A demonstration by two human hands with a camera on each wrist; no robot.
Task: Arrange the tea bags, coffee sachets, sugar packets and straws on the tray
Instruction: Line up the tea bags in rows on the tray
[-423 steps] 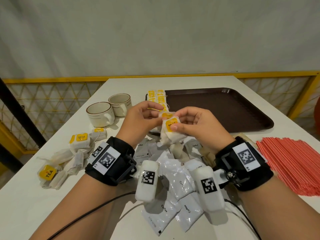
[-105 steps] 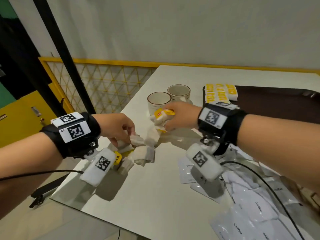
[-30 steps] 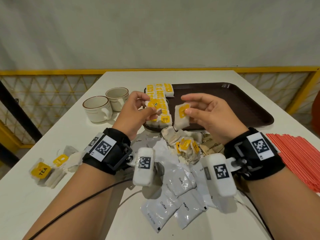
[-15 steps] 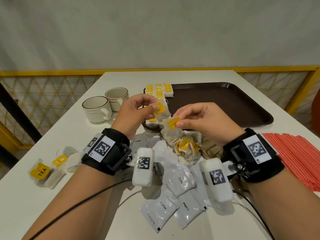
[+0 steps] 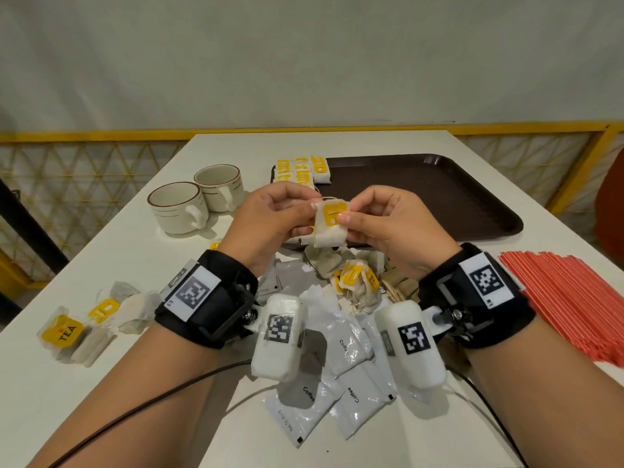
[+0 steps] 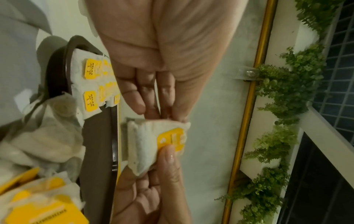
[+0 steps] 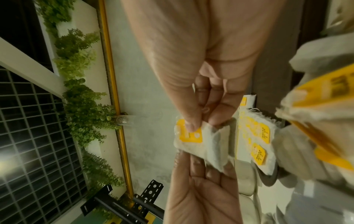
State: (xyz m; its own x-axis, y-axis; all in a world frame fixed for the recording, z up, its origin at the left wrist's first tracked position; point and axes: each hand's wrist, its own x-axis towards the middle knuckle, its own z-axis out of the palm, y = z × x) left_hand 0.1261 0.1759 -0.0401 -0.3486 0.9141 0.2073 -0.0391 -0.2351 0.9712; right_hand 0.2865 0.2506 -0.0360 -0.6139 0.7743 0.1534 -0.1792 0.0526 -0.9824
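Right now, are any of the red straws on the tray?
No. The red straws lie in a pile on the white table, to the right of the brown tray.

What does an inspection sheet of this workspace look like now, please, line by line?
Surface: white table, bare at the far end.
Job's things: brown tray holds rows of tea bags at its far-left corner; one tea bag is held above its near edge; loose tea bags lie at left, coffee sachets in front, red straws at right. Sugar packets: cannot tell for certain.
Clutter: two cups.
Grippers: left hand and right hand both pinch the held tea bag.
Cables: black cable runs along the left forearm.
Surroundings: yellow railing, grey wall.
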